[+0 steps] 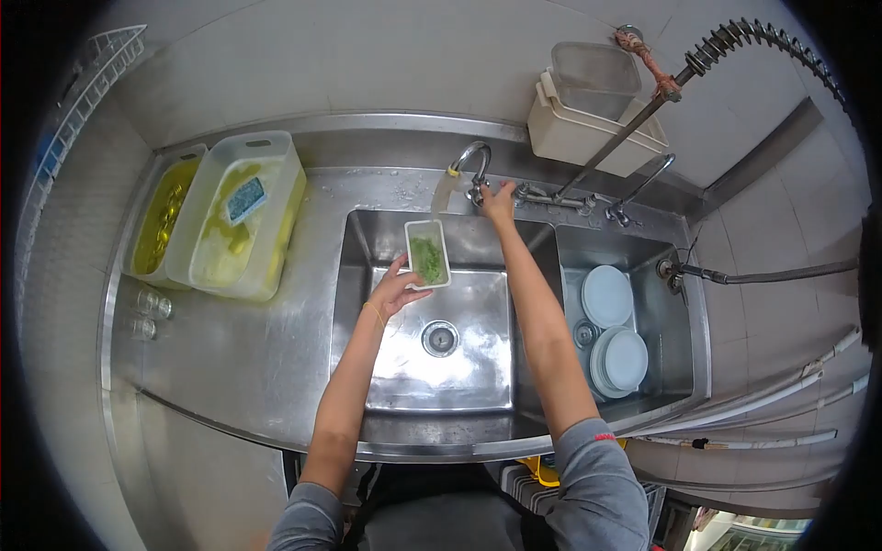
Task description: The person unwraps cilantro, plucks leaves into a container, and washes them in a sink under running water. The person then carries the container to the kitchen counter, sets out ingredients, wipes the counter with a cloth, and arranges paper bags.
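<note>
My left hand (397,292) grips a small white rectangular container (446,266) by its near left side, above the left sink basin (469,367). Chopped-looking green stuff (426,259) lies inside it. The far end of the container is below the curved faucet (473,150), whose spout ends in a pale, translucent sleeve (444,195). My right hand (499,200) reaches to the faucet's base, with its fingers closed around the tap handle (477,194), which they partly hide. Whether water is running I cannot tell.
White plates (607,296) and a glass stand in the right basin (661,367). At left are two plastic tubs (285,225) with yellow liquid, a blue sponge (246,200) and several glasses (147,312). Bins (588,129) and a spring hose (735,37) are at back right.
</note>
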Action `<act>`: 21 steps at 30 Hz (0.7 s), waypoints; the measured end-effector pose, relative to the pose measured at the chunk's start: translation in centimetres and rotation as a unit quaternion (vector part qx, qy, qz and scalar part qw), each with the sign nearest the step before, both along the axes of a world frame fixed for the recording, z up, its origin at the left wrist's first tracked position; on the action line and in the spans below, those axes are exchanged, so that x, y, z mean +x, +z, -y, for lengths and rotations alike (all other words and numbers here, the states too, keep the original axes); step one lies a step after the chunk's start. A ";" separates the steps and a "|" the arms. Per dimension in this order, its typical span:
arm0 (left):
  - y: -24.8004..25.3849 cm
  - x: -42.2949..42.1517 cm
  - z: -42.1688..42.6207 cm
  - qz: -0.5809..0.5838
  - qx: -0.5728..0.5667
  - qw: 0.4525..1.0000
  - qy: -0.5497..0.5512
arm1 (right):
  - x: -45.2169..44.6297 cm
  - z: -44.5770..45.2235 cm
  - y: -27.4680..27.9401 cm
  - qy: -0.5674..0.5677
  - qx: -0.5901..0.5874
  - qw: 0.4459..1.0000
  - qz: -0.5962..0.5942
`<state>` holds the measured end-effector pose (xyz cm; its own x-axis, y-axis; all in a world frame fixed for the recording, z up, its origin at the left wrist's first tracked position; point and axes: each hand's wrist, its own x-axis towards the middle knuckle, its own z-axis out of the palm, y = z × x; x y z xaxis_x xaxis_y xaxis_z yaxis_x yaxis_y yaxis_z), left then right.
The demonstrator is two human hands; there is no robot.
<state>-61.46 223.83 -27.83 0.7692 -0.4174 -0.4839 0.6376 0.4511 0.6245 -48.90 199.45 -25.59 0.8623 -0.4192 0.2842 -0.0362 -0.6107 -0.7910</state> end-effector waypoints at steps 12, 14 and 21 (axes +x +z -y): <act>0.9 -5.9 0.5 0.027 0.052 0.998 -0.021 | -15.9 -8.5 0.6 0.412 -0.476 0.764 -0.143; 0.6 -6.5 0.7 0.023 0.051 0.998 -0.021 | -16.1 -8.4 2.6 0.445 -0.435 0.754 -0.211; -0.4 -8.5 1.4 0.014 0.030 0.999 -0.031 | -15.4 -6.0 4.6 0.390 -0.400 0.819 -0.128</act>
<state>-69.91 222.45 -28.27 0.7563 -0.4354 -0.4883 0.6451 0.3720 0.6674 -64.27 205.47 -20.99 0.8538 0.5196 -0.0326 0.5096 -0.8468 -0.1527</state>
